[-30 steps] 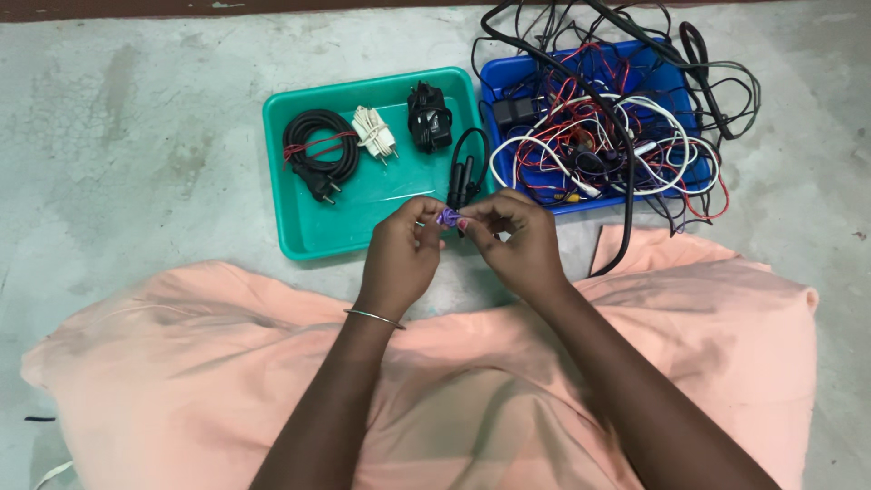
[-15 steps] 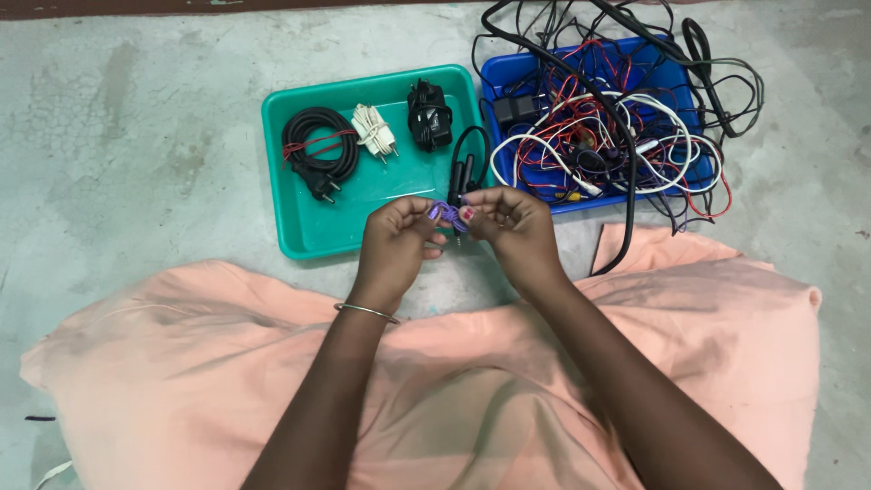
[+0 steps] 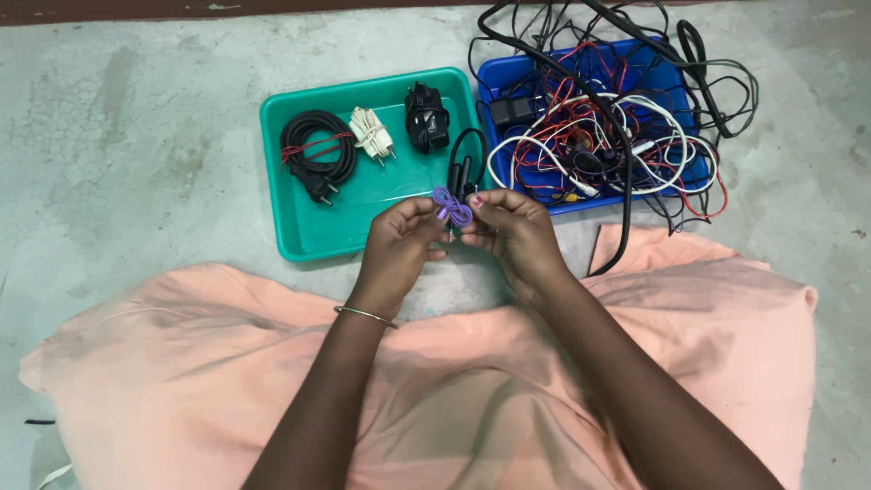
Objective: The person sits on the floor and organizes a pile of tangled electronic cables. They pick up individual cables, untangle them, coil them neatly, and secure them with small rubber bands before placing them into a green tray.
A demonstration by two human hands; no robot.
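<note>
A worn, stained grey-green concrete floor (image 3: pixel 136 118) is seen throughout. A dark reddish-brown strip (image 3: pixel 181 9) is shown along its far edge.

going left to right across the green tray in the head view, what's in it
green tray: black coiled cable → white bundled cable → black adapter → small black looped cable at the right rim
</note>
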